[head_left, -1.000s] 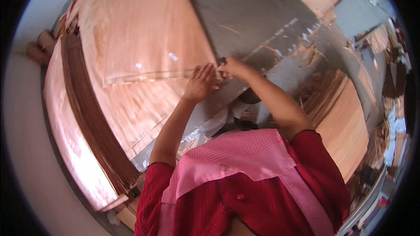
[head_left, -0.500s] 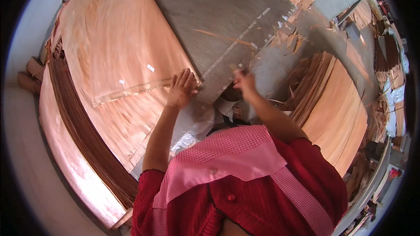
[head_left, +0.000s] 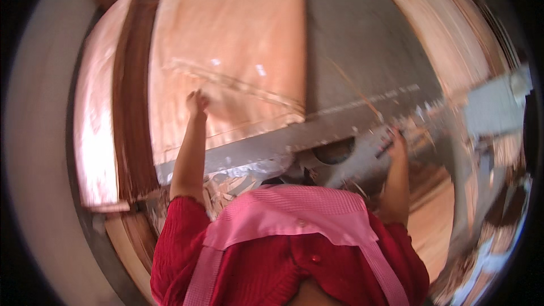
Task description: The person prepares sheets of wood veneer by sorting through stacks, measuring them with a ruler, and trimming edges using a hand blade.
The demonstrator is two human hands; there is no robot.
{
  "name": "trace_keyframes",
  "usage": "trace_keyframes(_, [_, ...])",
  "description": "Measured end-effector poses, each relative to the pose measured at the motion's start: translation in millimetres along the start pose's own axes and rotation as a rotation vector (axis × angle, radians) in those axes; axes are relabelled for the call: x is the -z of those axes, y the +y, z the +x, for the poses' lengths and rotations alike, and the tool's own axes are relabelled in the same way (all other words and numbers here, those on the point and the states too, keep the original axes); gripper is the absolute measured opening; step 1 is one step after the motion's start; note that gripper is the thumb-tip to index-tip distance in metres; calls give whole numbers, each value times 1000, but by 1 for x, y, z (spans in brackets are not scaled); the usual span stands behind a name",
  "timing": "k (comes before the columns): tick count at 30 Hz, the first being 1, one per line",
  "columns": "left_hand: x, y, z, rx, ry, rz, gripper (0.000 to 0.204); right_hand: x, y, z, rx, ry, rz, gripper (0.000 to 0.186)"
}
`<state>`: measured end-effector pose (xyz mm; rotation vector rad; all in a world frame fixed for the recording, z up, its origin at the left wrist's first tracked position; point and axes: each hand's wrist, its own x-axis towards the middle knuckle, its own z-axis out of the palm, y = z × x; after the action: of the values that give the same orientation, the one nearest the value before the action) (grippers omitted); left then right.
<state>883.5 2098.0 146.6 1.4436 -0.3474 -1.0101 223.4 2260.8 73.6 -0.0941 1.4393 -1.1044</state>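
Observation:
My left hand (head_left: 197, 102) is over the pale wood veneer, its fingers curled. Motion blur hides whether anything is between them. Beyond it, the uneven edge of an upper veneer sheet (head_left: 241, 28) runs slantwise across the veneer below (head_left: 249, 119). Two small white tags (head_left: 260, 70) show near that edge. Out at the right, above the grey work surface's near side, my right hand (head_left: 399, 146) is closed on a slim dark tool (head_left: 384, 150). Its exact kind is too blurred to make out.
A thick dark-edged veneer stack (head_left: 133, 102) stands at the left. The grey table (head_left: 362, 39) bears a thin wood strip (head_left: 354, 88). More veneer (head_left: 436, 22) lies far right, with another stack (head_left: 433, 221) beside my right arm. Scraps (head_left: 224, 190) and clear plastic (head_left: 255, 169) lie near me.
The view has turned, shifting the veneer rightward. My left hand has left the upper sheet's near corner and its fingers have curled. My right hand has moved out to the right.

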Motion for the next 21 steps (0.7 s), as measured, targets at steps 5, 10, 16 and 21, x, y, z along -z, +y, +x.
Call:
trace_keyframes(5, [-24, 24, 74, 88, 98, -251, 16, 88, 28, 27, 195, 609, -252, 40])
trace_keyframes(10, [-44, 48, 110, 99, 192, -326, 22, -8, -9, -49, 344, 544, -178, 33])
trace_keyframes(16, [4, 37, 203, 80, -307, -310, 20, -54, -17, -78, 404, 456, -163, 28])
trace_keyframes(21, [-78, 67, 135, -328, -267, -153, 21, -72, -26, -97, 401, 447, -212, 29])
